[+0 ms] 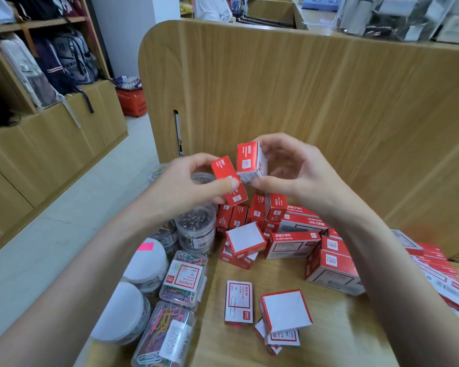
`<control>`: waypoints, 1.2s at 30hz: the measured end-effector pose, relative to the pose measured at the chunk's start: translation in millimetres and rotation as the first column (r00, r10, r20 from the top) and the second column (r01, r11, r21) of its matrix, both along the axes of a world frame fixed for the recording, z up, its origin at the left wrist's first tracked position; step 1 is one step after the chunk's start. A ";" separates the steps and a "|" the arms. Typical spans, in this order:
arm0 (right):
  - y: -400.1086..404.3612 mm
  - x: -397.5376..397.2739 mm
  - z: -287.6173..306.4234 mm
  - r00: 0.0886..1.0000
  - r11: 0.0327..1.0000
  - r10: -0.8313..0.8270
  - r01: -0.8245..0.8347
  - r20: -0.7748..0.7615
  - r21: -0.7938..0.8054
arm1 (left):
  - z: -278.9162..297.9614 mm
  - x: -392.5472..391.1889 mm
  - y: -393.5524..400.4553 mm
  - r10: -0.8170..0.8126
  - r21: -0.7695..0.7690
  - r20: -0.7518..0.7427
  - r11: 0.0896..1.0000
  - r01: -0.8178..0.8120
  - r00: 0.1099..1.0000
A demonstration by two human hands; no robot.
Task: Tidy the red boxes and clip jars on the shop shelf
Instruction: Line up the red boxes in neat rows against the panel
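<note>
My left hand (188, 181) pinches a small red box (227, 178) above the shelf, tilted. My right hand (297, 173) holds a second small red box (249, 161) by its ends, right beside the first; the two boxes nearly touch. Below them several red and white boxes (292, 243) lie jumbled on the wooden shelf (215, 337). Round clear clip jars (195, 229) with dark clips stand at the shelf's left edge. Clear cases of coloured paper clips (183, 279) lie in front of them.
A tall wooden side panel (302, 96) closes the shelf at the back and right. White-lidded tubs (147, 260) sit at the left edge. Flat red packets (440, 274) are piled at the right. A red shopping basket (132, 100) stands on the aisle floor, with backpacks on shelves at left.
</note>
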State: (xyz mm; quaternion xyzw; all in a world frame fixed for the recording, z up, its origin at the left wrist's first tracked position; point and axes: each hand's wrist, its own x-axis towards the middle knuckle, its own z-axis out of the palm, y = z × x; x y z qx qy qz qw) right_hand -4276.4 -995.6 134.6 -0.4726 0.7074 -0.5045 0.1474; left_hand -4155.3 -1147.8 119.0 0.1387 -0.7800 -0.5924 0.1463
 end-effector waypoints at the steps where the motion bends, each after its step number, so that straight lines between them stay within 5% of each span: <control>1: 1.0 -0.6 -0.2 0.999 1.000 0.026 -0.026 -0.028 0.016 | -0.5 -0.4 -2.4 -0.003 0.029 -0.003 1.000 0.003 1.000; 5: 1.0 0.9 -2.3 0.992 0.993 0.116 -0.117 0.050 0.011 | 1.6 -0.1 -9.2 -0.067 0.084 0.004 0.994 0.067 0.998; 11: 7.4 1.9 -0.5 0.972 0.991 0.129 -0.131 0.197 -0.005 | 11.1 -1.8 -15.1 -0.140 -0.069 0.033 0.988 0.142 0.990; 15: -0.4 1.1 -8.4 0.993 0.990 0.062 -0.050 -0.096 0.129 | 7.9 -11.2 -20.5 -0.175 -0.315 0.135 0.926 0.210 0.975; 20: -11.6 2.4 -24.6 0.907 0.975 0.005 0.089 -0.422 0.204 | 3.8 -26.0 -22.0 -0.139 -0.714 0.243 0.644 0.274 0.960; 27: -12.7 0.8 -41.0 0.750 0.942 0.069 0.168 -0.658 0.290 | -16.5 -30.6 -20.7 -0.112 -0.784 0.227 0.568 0.250 0.967; 31: -15.9 1.4 -54.4 0.605 0.922 0.044 0.282 -0.795 0.266 | -20.3 -33.3 -12.7 0.069 -0.867 0.279 0.447 0.220 0.958; 36: -22.9 3.2 -60.3 0.563 0.898 0.037 0.343 -0.826 0.274 | -25.7 -37.2 -2.6 0.187 -0.873 0.339 0.427 0.235 0.922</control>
